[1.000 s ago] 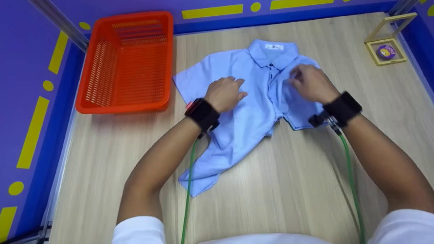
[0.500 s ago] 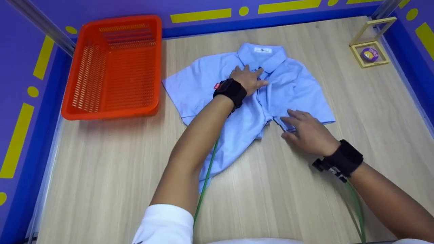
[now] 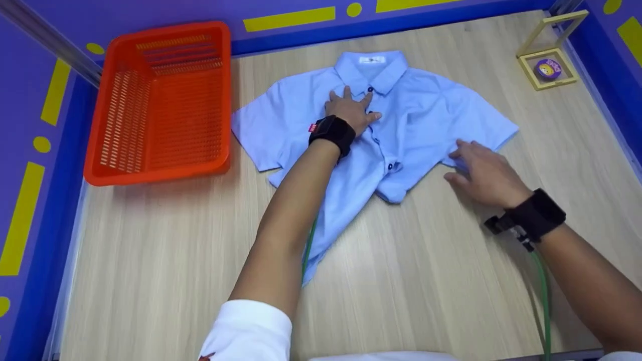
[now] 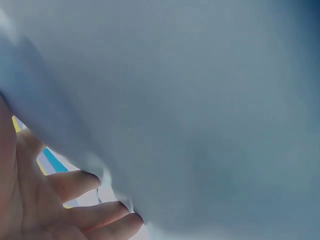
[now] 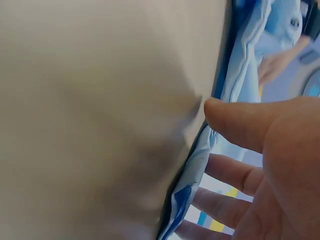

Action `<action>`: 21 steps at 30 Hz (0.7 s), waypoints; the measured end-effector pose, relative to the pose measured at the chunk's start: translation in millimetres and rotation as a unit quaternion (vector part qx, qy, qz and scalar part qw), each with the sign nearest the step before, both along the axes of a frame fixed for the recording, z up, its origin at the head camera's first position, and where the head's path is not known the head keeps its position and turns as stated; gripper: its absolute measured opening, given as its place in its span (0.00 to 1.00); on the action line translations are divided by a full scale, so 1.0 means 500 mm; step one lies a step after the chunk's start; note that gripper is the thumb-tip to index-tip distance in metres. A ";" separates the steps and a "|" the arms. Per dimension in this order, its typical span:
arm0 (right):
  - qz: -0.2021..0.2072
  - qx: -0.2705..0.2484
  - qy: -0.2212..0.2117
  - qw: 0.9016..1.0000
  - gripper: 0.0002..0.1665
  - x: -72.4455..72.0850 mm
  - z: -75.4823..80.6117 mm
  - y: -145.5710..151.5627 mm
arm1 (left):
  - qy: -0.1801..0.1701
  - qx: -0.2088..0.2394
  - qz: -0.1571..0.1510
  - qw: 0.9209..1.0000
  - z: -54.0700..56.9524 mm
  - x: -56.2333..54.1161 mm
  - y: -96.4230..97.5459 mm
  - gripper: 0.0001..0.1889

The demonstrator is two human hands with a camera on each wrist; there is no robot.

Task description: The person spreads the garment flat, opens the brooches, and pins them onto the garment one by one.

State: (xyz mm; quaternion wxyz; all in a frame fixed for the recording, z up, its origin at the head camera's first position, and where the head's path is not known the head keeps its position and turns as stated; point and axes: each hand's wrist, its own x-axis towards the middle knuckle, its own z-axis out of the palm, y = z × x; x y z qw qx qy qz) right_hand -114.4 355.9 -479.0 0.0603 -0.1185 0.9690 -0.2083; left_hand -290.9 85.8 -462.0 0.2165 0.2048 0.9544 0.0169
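Observation:
A light blue short-sleeved shirt [image 3: 421, 105] lies face up on the table, its collar towards the far wall. Its lower part is bunched and slants to a point at the near left, partly behind my left forearm. My left hand [image 3: 348, 110] rests on the front just below the collar, fingers spread and pressing the cloth. At the sleeve on the right, my right hand [image 3: 486, 173] touches the lower edge. The right wrist view shows its thumb [image 5: 240, 117] and fingers apart along the fabric edge, not pinching it. Blue-grey cloth [image 4: 200, 110] fills most of the left wrist view.
An orange plastic basket [image 3: 225, 100] stands at the far left, beside the shirt's left sleeve. In the far right corner is a small open wooden frame [image 3: 536, 82] with a purple round item [image 3: 547, 69] in it. Purple and blue walls border the wooden table [image 3: 165, 260].
My left hand has moved up and right onto the shirt's front below the collar. My right hand has come down to the right sleeve. That side of the shirt is spread farther right and flatter.

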 end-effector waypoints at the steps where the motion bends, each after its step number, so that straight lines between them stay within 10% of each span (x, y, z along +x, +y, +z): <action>1: -0.006 0.007 -0.012 1.000 0.29 -0.009 0.002 0.010 | 0.001 -0.002 0.002 1.000 0.001 -0.002 0.001 0.36; 15: -0.052 0.036 -0.098 0.993 0.31 -0.093 0.012 0.121 | 0.011 -0.007 0.011 1.000 0.003 -0.011 0.009 0.34; 21: -0.045 0.012 -0.007 0.999 0.31 -0.077 0.022 0.092 | 0.015 -0.014 0.008 1.000 0.006 -0.011 0.012 0.34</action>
